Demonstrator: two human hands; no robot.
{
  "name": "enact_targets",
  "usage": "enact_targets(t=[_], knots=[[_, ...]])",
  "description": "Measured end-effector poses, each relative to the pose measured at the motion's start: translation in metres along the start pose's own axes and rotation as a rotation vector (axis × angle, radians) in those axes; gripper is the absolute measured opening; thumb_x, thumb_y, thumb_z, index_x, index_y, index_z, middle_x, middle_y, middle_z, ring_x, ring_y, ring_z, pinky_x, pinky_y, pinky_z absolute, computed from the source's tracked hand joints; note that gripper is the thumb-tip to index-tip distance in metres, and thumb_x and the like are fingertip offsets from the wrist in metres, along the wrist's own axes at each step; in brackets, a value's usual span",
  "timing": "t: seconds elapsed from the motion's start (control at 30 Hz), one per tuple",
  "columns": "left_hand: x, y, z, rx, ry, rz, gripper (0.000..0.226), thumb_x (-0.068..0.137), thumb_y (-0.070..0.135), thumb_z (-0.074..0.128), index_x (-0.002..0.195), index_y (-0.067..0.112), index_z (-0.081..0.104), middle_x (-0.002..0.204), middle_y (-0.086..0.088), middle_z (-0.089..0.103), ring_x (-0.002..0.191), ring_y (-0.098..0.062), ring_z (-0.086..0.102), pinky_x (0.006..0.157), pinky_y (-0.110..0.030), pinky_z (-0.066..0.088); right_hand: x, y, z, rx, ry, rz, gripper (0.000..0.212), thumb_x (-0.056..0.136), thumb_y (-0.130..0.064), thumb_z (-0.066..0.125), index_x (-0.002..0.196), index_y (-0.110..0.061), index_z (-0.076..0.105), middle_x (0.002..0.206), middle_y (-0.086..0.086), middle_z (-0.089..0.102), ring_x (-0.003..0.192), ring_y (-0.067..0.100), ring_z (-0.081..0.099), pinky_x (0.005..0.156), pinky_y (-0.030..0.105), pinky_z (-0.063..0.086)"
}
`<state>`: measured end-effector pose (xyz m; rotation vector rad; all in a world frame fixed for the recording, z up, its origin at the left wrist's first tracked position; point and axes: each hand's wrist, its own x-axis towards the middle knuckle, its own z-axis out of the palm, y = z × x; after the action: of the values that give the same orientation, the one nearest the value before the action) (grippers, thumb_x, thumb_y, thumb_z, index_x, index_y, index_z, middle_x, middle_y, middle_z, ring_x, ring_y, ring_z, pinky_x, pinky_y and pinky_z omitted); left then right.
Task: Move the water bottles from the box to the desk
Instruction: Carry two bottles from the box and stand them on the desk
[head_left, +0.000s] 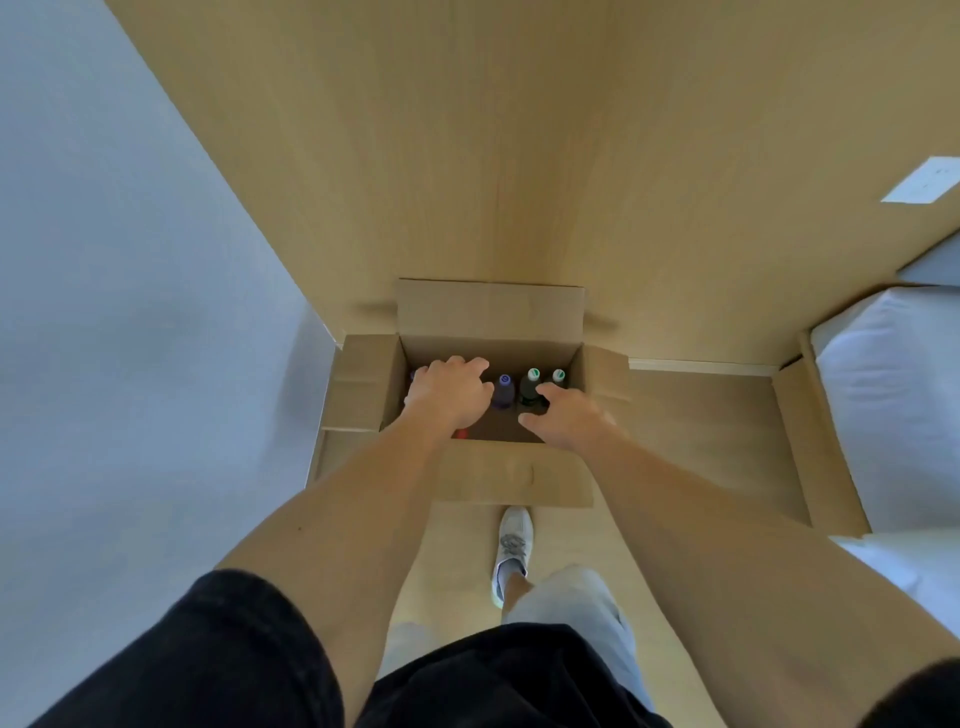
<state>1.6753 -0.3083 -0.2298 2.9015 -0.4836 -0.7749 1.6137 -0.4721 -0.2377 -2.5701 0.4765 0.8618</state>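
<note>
An open cardboard box (540, 312) stands on the wooden floor against a wood-panelled wall. Upright water bottles stand inside it: one with a purple cap (503, 388), a dark one with a green-and-white cap (531, 385) and another green-capped one (558, 375). A red cap (460, 432) shows under my left wrist. My left hand (449, 391) is down in the box's left side, fingers curled over a bottle that it mostly hides. My right hand (569, 415) is blurred, with thumb and forefinger spread on either side of the dark green-capped bottle.
A grey wall (130, 312) runs along the left. A bed with white bedding (893, 405) and a wooden frame is on the right. My shoe (511, 551) stands just in front of the box's near flap. The desk is out of view.
</note>
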Motion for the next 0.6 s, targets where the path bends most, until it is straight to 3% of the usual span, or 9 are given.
enact_targets(t=[0.3, 0.6], knots=[[0.108, 0.001, 0.039, -0.066, -0.121, -0.041, 0.051, 0.104, 0.042, 0.036, 0.153, 0.026, 0.036, 0.149, -0.009, 0.046, 0.132, -0.036, 0.046, 0.104, -0.049, 0.039, 0.116, 0.034, 0.003, 0.020, -0.159, 0.091, 0.071, 0.091, -0.056, 0.055, 0.153, -0.029, 0.034, 0.149, 0.009, 0.046, 0.137, 0.031, 0.043, 0.111, 0.043, 0.040], [0.194, -0.040, 0.114, -0.073, -0.234, -0.073, 0.052, 0.105, 0.043, 0.036, 0.154, 0.026, 0.034, 0.148, -0.011, 0.046, 0.132, -0.037, 0.045, 0.107, -0.051, 0.038, 0.213, 0.043, 0.055, -0.019, -0.163, 0.094, 0.067, 0.093, -0.057, 0.052, 0.151, -0.030, 0.036, 0.144, 0.008, 0.051, 0.132, 0.033, 0.047, 0.107, 0.044, 0.043]])
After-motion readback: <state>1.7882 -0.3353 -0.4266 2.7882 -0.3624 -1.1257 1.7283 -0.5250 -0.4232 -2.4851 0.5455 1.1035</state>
